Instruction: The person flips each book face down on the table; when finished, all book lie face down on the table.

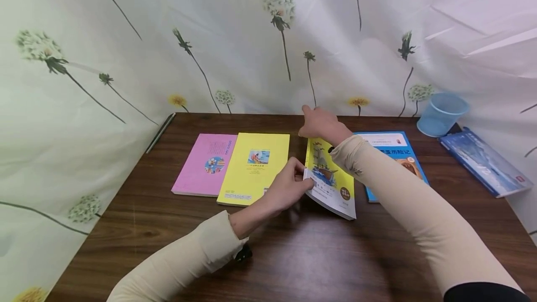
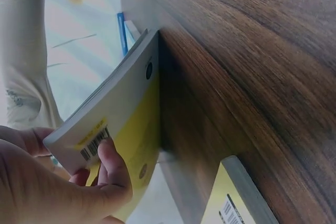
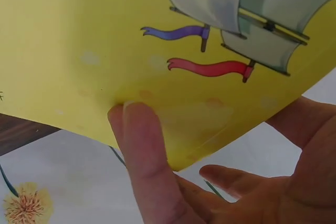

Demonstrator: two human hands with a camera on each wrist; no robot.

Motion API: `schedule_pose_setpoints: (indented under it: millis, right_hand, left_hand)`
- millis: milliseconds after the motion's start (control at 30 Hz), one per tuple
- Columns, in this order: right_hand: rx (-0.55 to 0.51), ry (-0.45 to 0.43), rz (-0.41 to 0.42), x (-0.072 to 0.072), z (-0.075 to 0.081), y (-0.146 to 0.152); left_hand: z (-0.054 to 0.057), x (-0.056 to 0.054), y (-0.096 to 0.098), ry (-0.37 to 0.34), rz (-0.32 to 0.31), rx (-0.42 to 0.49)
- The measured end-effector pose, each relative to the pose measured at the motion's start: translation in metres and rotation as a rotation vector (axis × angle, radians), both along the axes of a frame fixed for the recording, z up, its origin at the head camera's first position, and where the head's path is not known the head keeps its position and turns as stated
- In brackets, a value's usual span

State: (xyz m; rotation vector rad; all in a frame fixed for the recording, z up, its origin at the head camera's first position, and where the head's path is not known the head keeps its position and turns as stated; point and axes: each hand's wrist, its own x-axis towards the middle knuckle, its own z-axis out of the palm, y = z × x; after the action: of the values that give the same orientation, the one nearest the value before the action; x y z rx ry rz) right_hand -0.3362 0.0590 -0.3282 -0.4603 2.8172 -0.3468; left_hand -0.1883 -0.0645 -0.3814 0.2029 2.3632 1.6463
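Observation:
A paperback book [image 1: 322,164] with a ship on its yellow-and-white cover is tilted up off the table. My left hand [image 1: 289,183] pinches its lower left corner, and in the left wrist view a finger of that hand [image 2: 63,182] lies beside the barcode on the book's back cover [image 2: 139,114]. At the book's top edge is my right hand [image 1: 323,124]. The right wrist view shows one finger of this hand [image 3: 149,156] on the front cover [image 3: 79,40] and another part of the hand going behind the edge.
Left of the hands lie a yellow book [image 1: 253,167] and a pink book [image 1: 205,164], overlapping. A blue book [image 1: 396,153] lies partly under the right forearm. At the right stand a blue cup [image 1: 442,114] and another book [image 1: 486,160]. Pencils [image 1: 160,133] lie at the left edge.

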Motion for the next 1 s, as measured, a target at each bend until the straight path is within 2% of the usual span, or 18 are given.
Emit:
schedule_pose_setpoints:
  millis: [233, 533, 700, 833, 1000]
  right_hand:
    - [-0.002, 0.001, -0.015, 0.002, 0.002, 0.001]
    - [-0.048, 0.041, 0.004, 0.005, 0.001, 0.006]
    - [-0.141, -0.007, -0.019, 0.006, 0.003, 0.011]
    - [-0.194, -0.034, -0.028, 0.008, 0.008, 0.017]
    - [-0.269, -0.066, -0.040, 0.011, 0.014, 0.026]
  left_hand:
    - [0.003, 0.006, 0.001, 0.040, -0.058, -0.057]
    - [0.006, 0.011, 0.001, 0.037, -0.057, -0.051]
    - [0.007, 0.011, 0.002, 0.009, -0.063, 0.007]
    - [0.006, 0.007, 0.005, -0.008, -0.076, 0.070]
    - [0.006, 0.001, 0.003, -0.016, -0.046, 0.167]
